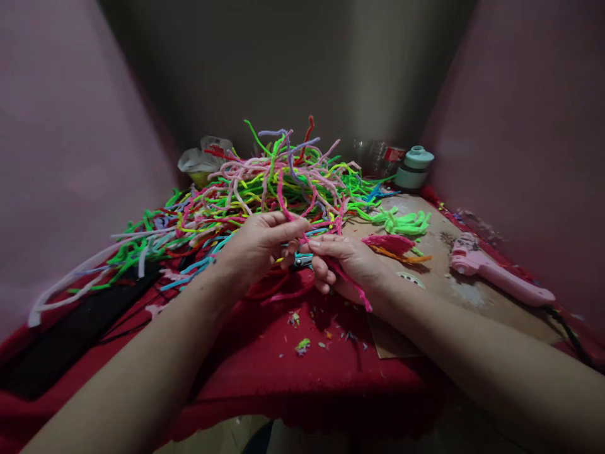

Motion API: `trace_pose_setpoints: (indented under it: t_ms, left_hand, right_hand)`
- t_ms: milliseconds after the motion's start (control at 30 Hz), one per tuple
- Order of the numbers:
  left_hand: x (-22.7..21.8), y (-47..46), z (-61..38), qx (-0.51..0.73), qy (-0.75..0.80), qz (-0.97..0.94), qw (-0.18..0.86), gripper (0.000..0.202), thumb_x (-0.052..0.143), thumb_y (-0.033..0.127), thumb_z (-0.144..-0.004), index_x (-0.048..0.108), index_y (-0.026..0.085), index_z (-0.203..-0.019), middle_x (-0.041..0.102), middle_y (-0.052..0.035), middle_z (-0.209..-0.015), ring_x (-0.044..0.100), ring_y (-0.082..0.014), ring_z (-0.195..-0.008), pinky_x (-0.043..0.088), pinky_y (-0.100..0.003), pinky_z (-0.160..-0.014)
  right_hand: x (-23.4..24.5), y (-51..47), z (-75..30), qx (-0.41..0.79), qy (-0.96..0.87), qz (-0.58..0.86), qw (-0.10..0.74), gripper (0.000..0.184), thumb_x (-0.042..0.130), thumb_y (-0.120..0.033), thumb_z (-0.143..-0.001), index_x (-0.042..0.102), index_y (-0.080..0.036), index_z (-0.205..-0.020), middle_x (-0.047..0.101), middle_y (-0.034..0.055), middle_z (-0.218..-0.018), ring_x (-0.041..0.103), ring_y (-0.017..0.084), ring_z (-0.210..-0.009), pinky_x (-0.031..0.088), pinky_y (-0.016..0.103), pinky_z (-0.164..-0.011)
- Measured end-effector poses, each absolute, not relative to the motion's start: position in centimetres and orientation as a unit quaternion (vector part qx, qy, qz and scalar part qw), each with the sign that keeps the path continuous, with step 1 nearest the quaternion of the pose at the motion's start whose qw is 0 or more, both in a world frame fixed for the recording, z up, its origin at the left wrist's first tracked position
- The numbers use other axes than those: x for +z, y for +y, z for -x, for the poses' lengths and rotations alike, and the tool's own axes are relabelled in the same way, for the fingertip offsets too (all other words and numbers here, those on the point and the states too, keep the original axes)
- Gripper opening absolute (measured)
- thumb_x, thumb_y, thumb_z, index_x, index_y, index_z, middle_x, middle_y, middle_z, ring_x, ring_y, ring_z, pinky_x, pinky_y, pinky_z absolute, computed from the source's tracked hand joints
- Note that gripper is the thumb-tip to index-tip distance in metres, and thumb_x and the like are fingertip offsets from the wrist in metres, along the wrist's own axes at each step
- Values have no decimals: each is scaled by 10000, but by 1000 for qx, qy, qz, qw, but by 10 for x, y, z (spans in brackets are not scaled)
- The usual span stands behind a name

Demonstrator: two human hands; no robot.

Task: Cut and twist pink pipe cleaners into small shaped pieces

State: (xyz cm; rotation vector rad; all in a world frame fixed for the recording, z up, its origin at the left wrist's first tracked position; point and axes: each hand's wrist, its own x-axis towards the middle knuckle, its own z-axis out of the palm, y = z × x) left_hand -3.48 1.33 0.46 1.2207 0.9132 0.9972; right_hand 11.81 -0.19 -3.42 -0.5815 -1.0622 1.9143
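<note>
Between left fingers [289, 228] and right fingers [326, 243], pink pipe cleaner [283, 202], pinched

Your left hand [258, 243] and right hand [352, 261] are both bare from wrist to fingertip. Your left forearm [155, 359] is uncovered along all of its visible length, slim and smooth, broadening steadily away from the wrist, and your right forearm [472, 353] looks just the same, its underside falling into shadow. Your fingers [288, 228] are slender and taper toward the tips, and the nails are too small for you to judge their cut or finish
</note>
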Motion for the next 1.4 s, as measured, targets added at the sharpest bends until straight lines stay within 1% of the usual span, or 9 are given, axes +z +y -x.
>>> trace_pose_setpoints:
  t_ms: [67, 200, 400, 533, 800, 1000, 1100, 1200, 1400]
  left_hand:
    - [2, 12, 33, 407, 410, -544, 608, 181, 711, 256, -666, 590, 121, -669, 524, 16, -506, 459, -59, -407, 349, -170, -387]
    - [-1, 13, 32, 434, 415, -537, 593, 153, 665, 234, -705, 583, 118, -650, 524, 17, -460, 435, -60, -347, 321, -169, -342]
    - [4, 15, 33, 476, 439, -510, 567, 128, 621, 182, -722, 541, 130, -637, 494, 29, -404, 388, -64, -285, 285, -176, -303]
    - [5, 18, 36, 495, 447, -506, 547, 123, 592, 180, -744, 522, 140, -650, 480, 39, -412, 384, -60, -293, 277, -171, -305]
    - [3, 24, 41, 526, 443, -526, 499, 192, 599, 220, -752, 489, 157, -608, 492, 32, -425, 415, -64, -316, 314, -171, -327]
    - [8, 25, 49, 497, 417, -522, 554, 206, 616, 229, -749, 488, 151, -609, 470, 29, -448, 410, -64, -352, 323, -173, -339]
    - [9, 25, 51, 461, 393, -503, 617, 201, 638, 211, -727, 489, 144, -609, 433, 42, -455, 369, -48, -354, 308, -168, -340]
    - [7, 21, 47, 402, 370, -493, 677, 219, 657, 224, -706, 488, 140, -594, 398, 49, -433, 349, -46, -347, 283, -165, -338]
    - [1, 13, 34, 368, 348, -502, 701, 170, 666, 217, -715, 533, 125, -666, 481, 33, -509, 336, -19, -353, 248, -155, -347]
  right_hand:
    - [-34, -1, -119, 775, -412, 226, 422, 90, 536, -206, -791, 574, -125, -800, 497, -55, -430, 360, 61, -327, 403, 195, -347]
    - [-31, -3, -118, 783, -404, 240, 407, 99, 519, -191, -794, 581, -115, -805, 492, -52, -431, 360, 58, -327, 402, 192, -355]
    - [-28, -7, -118, 773, -420, 259, 399, 129, 470, -163, -804, 589, -114, -792, 377, -83, -337, 251, 54, -278, 319, 180, -307]
    - [-28, -5, -119, 775, -421, 272, 386, 105, 495, -158, -785, 592, -118, -783, 346, -94, -327, 222, 52, -279, 297, 177, -292]
    - [-31, -6, -119, 775, -442, 244, 380, 112, 518, -185, -777, 604, -116, -797, 373, -89, -345, 231, 47, -300, 328, 171, -305]
    - [-30, -6, -121, 777, -437, 234, 388, 122, 512, -192, -791, 611, -122, -800, 332, -100, -340, 196, 50, -291, 286, 172, -286]
    - [-25, -5, -124, 797, -456, 204, 339, 203, 505, -278, -814, 617, -119, -873, 476, -52, -408, 373, 72, -329, 399, 207, -375]
    - [-22, -4, -125, 811, -464, 184, 307, 269, 510, -337, -812, 608, -122, -940, 627, 20, -568, 542, 113, -456, 484, 260, -507]
    - [-28, -2, -122, 765, -445, 215, 413, 110, 601, -207, -750, 612, -111, -803, 621, 0, -580, 546, 80, -470, 481, 210, -509]
